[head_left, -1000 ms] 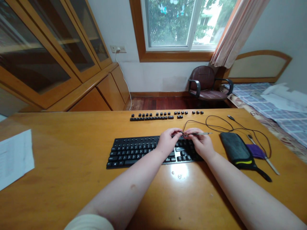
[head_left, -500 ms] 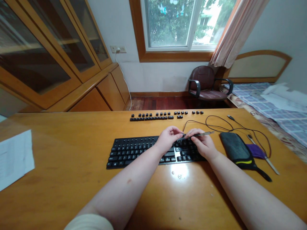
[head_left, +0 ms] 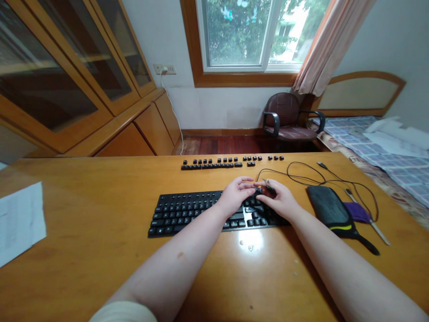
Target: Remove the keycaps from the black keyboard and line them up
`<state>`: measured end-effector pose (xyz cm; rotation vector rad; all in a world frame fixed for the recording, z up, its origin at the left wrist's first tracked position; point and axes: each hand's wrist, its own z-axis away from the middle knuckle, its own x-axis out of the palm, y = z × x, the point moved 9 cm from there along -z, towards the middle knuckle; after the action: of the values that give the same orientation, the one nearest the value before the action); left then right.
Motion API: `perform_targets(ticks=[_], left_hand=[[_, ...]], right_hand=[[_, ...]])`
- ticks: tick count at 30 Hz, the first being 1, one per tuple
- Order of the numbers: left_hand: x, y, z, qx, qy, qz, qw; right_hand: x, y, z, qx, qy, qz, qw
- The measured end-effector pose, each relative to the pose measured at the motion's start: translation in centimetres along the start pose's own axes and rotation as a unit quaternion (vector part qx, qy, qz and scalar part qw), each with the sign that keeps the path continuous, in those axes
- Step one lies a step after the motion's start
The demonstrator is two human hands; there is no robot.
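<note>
A black keyboard lies on the wooden desk, with bare gaps where keys are off on its right part. Both my hands meet over that right part. My left hand is curled, its thumb and fingers pinched at a small dark piece I cannot make out. My right hand is closed on a thin metal tool, whose tip shows just above the fingers. Loose black keycaps lie in rows beyond the keyboard.
A black cable loops at the right. Beside it lie a dark pouch, a purple thing and a metal rod. White paper lies at the left edge. An armchair and a bed stand beyond the desk.
The metal tool stuck out to the right of my right hand; now it is turned in, with only its tip showing. My left fingers have closed towards the right hand.
</note>
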<state>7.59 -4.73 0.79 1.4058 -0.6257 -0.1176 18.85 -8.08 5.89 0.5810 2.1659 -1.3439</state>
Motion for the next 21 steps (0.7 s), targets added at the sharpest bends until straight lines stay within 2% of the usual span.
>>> perform_targets(ticks=[4, 6, 8, 10, 11, 15, 18, 21], left_hand=[[0.6, -0.2, 0.1, -0.014, -0.019, 0.019, 1.0], [0.5, 0.0, 0.1, -0.006, -0.005, 0.031, 0.999], [0.1, 0.3, 0.1, 0.007, 0.026, 0.036, 0.999], [-0.4, 0.5, 0.2, 0.013, 0.053, 0.037, 0.998], [-0.6, 0.5, 0.2, 0.012, 0.061, 0.039, 0.997], [-1.4, 0.2, 0.2, 0.016, 0.081, 0.052, 0.995], [-1.9, -0.1, 0.1, 0.016, 0.095, 0.058, 0.994], [-2.1, -0.3, -0.1, 0.014, 0.097, 0.059, 0.993]], right_hand=[[0.2, -0.2, 0.0, -0.008, -0.007, 0.021, 1.0], [-0.5, 0.1, -0.3, 0.005, 0.01, 0.023, 1.0], [-1.9, 1.7, -1.2, 0.062, 0.049, 0.035, 0.996], [-3.7, 4.2, -2.4, 0.15, 0.095, 0.07, 0.982], [-4.3, 5.4, -3.2, 0.182, 0.094, 0.095, 0.974], [-4.9, 9.3, -7.1, 0.228, 0.047, 0.183, 0.955], [-3.8, 11.9, -8.8, 0.259, -0.009, 0.206, 0.944], [-2.5, 13.3, -9.6, 0.261, -0.039, 0.213, 0.941]])
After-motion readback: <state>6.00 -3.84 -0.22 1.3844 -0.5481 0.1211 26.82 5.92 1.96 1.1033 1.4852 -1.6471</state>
